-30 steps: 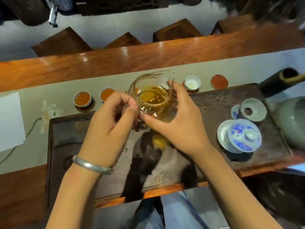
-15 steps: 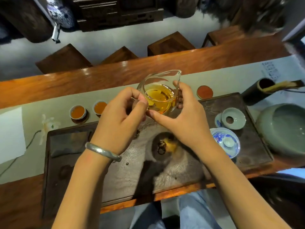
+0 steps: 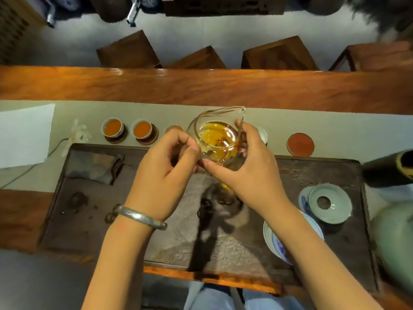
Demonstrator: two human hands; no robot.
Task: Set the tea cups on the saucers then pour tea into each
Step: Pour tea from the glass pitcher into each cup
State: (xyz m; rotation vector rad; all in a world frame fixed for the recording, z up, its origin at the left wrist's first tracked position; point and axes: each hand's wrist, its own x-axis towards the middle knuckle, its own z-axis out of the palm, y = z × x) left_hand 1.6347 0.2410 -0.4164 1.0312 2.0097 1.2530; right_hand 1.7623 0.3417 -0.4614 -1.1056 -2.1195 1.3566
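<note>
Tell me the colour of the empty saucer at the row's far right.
Reddish-brown saucer, seen in the head view.

Light is moderate and warm, falling from above; the long polished orange-brown wooden counter (image 3: 201, 83) carries pale glare streaks along its far edge; the two bare arms throw a dark, soft-edged shadow down the middle of the dark rectangular stone tea tray (image 3: 93, 220) — towards its near edge; wide-angle distortion bows straight lines; the corners go dim and smeared; the clear glass pitcher (image 3: 218, 135) glints, slightly blurred.

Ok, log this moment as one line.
both hands hold glass pitcher | left hand | right hand | two filled cups | empty saucer
</note>
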